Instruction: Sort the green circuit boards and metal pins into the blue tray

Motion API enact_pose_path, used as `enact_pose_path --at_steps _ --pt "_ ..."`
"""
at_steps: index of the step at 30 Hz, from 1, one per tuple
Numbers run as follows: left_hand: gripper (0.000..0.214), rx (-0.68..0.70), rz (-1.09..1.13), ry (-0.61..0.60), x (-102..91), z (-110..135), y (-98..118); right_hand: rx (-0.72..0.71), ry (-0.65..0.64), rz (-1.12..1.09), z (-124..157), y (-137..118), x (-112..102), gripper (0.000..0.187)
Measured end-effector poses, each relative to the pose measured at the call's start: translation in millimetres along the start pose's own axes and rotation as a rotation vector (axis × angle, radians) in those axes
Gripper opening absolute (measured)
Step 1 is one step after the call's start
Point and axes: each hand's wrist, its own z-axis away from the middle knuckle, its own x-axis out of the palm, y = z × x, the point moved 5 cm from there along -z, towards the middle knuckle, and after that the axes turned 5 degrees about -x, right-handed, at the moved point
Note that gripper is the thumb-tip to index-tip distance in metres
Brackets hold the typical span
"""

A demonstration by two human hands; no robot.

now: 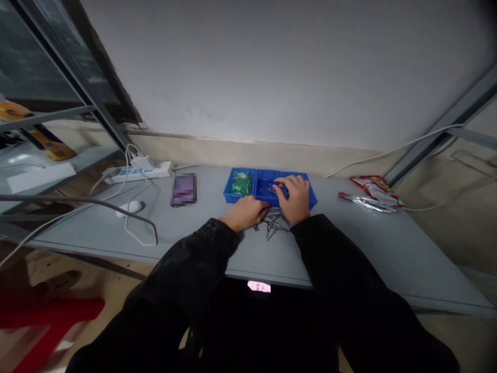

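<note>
A blue divided bin (pixel 239 199) sits on the table near the wall. Its left compartment holds green material (pixel 241 183), and a few small metal pieces lie in the middle one. In front of the bin is a loose pile of slim metal pieces (pixel 275 225), too small to name exactly. My left hand (pixel 247 212) rests at the pile's left edge, fingers curled together; whatever they grip is hidden. Over the middle and right compartments my right hand (pixel 295 199) bends down, its thumb and fingers closed near the small metal pieces. It partly covers the right compartment.
A white power strip (pixel 155 171) with cables and a white plug-like piece (pixel 130 208) lie at left, near a blurred purple packet (pixel 184 189). Red and silver packets (pixel 378 190) lie at right. Metal frame posts (pixel 423 119) flank the grey table (pixel 256 256).
</note>
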Motion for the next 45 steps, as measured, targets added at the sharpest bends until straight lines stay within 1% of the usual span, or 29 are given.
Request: enact_pose_path --at_steps 3,9,15,23,28,32,35,42,45 --pt "0.027 -0.034 -0.006 -0.003 3.1 -1 -2 -0.001 -0.011 -0.021 1 0 3 0.014" --pt "0.025 -0.046 -0.016 0.004 6.9 -1 -2 -0.006 -0.034 -0.06 2 -1 6 0.013" --pt "0.028 -0.044 -0.041 0.0 6.1 -1 -1 -0.01 -0.042 -0.067 2 -4 5 0.015" --pt "0.026 -0.051 -0.003 -0.019 5.9 -1 0 -0.014 -0.045 -0.076 2 -4 6 0.013" --pt "0.028 -0.042 -0.03 -0.019 6.8 -2 1 -0.008 -0.062 -0.088 3 -3 8 0.015" --pt "0.031 -0.02 -0.065 0.003 3.4 -2 2 -0.017 -0.066 -0.07 3 -4 7 0.016" --pt "0.032 -0.004 -0.047 0.024 0.6 -1 2 -0.023 -0.065 -0.064 3 -5 6 0.018" --pt "0.028 0.049 0.06 0.121 -6.3 2 4 -0.055 -0.087 -0.074 3 -8 5 0.022" --pt "0.026 0.043 0.141 0.152 -10.6 2 4 -0.062 -0.09 -0.078 3 -8 5 0.023"
